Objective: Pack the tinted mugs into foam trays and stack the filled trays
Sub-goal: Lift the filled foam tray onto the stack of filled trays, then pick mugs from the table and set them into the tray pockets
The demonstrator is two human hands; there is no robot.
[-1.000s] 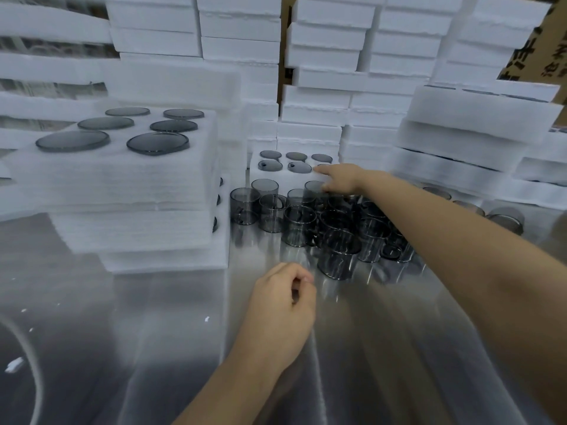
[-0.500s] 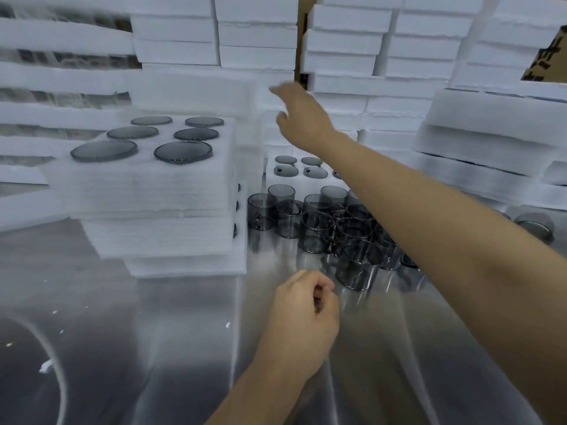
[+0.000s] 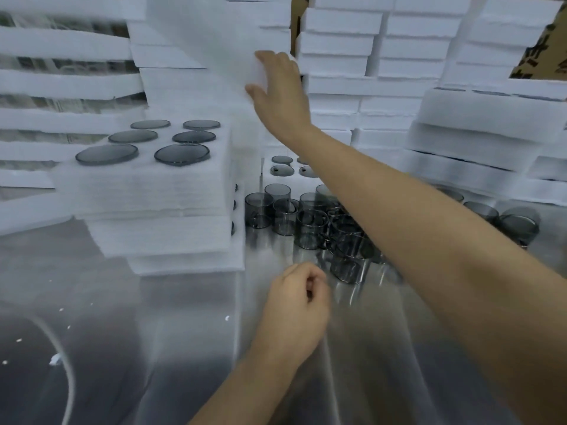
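Observation:
A cluster of grey tinted mugs (image 3: 310, 225) stands on the metal table (image 3: 153, 348), partly hidden by my right forearm. At the left, a stack of filled foam trays (image 3: 144, 191) shows round mug bases on top. Another filled tray (image 3: 280, 170) lies behind the mugs. My right hand (image 3: 282, 93) is raised high and grips the edge of a blank white foam tray (image 3: 208, 41), which tilts out of the back stacks. My left hand (image 3: 297, 305) hovers over the table in front of the mugs, fingers loosely curled with nothing in them.
Tall stacks of white foam trays (image 3: 368, 56) line the back and right. More foam trays (image 3: 472, 142) sit at the right, with a few loose mugs (image 3: 518, 225) before them. A brown carton (image 3: 543, 47) shows at the top right. Foam crumbs dot the table.
My right hand has risen from the filled tray behind the mugs to the back stacks and taken hold of a foam tray, which now tilts out. My left hand has barely moved.

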